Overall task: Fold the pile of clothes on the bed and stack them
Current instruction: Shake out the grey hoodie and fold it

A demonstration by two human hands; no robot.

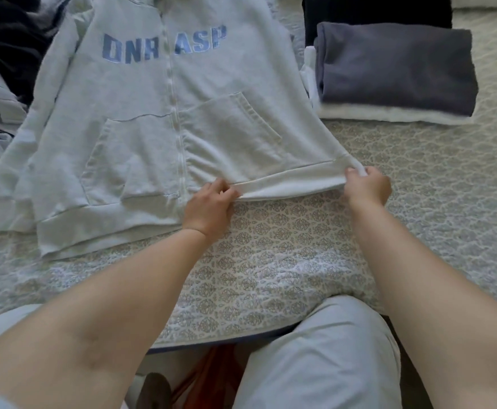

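A pale grey zip hoodie (152, 113) with blue lettering lies front-up on the patterned bedspread (270, 255). My left hand (208, 206) pinches its bottom hem near the zip. My right hand (368, 184) pinches the hem's right corner. Between the two hands the right half of the hem is lifted and stretched taut. At the right, a folded stack (394, 69) has a dark blue-grey garment on top of a white one. Unfolded dark and pale clothes (2, 54) are piled at the left edge.
A dark folded item (374, 10) sits behind the stack at the top right. The bed's front edge (211, 340) runs just above my knees. My legs in pale trousers (315, 364) are at the bottom. Bare bedspread stretches to the right of the hoodie.
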